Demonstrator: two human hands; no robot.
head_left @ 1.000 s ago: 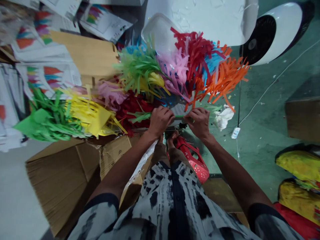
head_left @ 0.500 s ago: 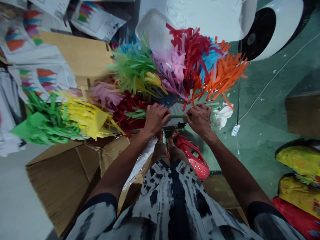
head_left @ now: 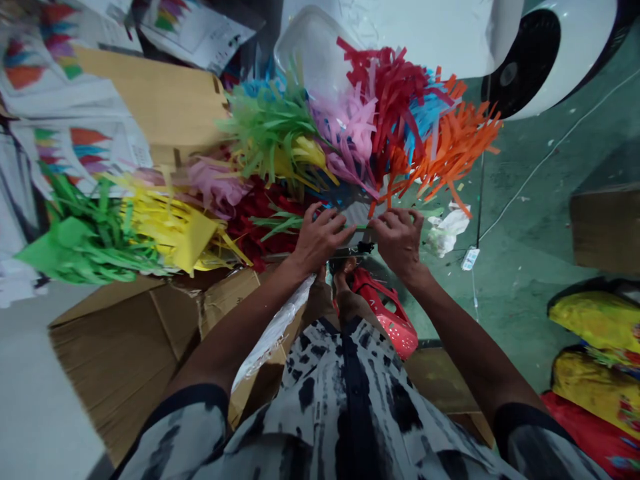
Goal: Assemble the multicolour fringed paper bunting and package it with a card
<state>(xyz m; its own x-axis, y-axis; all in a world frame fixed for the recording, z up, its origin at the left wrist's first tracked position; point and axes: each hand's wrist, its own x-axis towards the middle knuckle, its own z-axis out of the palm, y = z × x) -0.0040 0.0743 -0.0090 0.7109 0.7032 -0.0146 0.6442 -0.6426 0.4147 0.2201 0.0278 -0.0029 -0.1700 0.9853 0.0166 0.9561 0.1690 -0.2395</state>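
Risk: the fringe heap, crowding the far side, could snag the work; the green tassel, mid-scene before it, could slip should the right hand's pinch slacken. Left hand arched over it, grip cannot be told. Counts: cardboard box near left, 1; yellow bundles near right, 2; orange fringe, 1; hands, 2; green tassel, 1.

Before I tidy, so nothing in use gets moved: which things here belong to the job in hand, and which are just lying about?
In the job:
green strip, between the left hand and right hand
orange fringe and yellow fringe, probably

Lying about, it seems:
cardboard box
crumpled white material
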